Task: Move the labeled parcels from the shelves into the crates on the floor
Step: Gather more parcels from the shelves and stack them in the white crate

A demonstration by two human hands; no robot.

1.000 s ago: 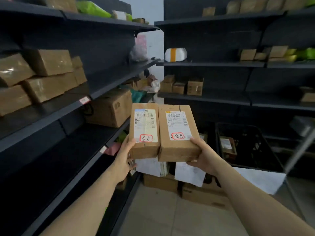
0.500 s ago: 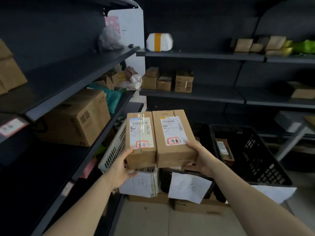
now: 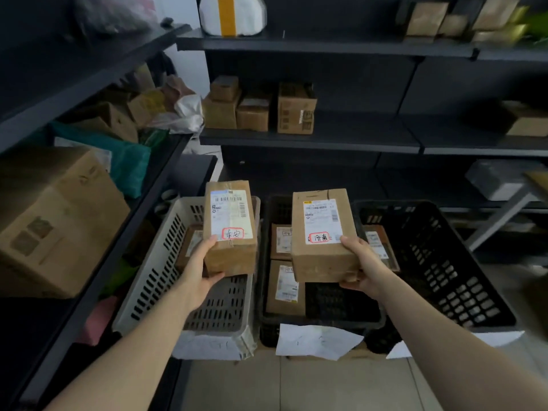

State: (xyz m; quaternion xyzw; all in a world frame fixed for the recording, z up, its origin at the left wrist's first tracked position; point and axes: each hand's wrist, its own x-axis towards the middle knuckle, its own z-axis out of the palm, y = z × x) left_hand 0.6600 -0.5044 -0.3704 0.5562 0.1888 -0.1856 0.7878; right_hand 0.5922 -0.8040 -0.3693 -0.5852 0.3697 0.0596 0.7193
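Far left of the left grip (image 3: 198, 271), on the side shelf (image 3: 166, 161): big carton (image 3: 53, 221), teal bag (image 3: 127, 164) behind it.

Left grip holds the left parcel (image 3: 229, 229) by its near end, thumb on top next to the red-ringed handwritten mark, fingers underneath. Parcel is in the air, label up, tilted slightly.

Directly under that grip: white crate (image 3: 154, 262) on the floor. One boxed parcel (image 3: 189, 244) lies in it, mostly hidden behind the hand. Paper tag (image 3: 213, 347) on its front wall, writing unreadable.

Between the two grips, lower: middle black crate (image 3: 326, 318). Two labelled parcels lie flat along its left side, the far one (image 3: 281, 241) and the near one (image 3: 286, 287). White paper tag (image 3: 317, 341) hangs on its front.

Right grip (image 3: 363, 268) holds the right parcel (image 3: 321, 235), same hold: thumb on top by the red-ringed mark, fingers under the near end. Parcel is in the air over the middle black crate, label up. The two held parcels are apart, clear gap between them.

Right of the right grip: right black crate (image 3: 444, 262), one parcel (image 3: 381, 244) at its left wall, part hidden by the hand.

Beyond both grips: back shelf (image 3: 311, 142) with small cartons (image 3: 258, 109); the shelf above carries a white package with a yellow band (image 3: 232, 13).
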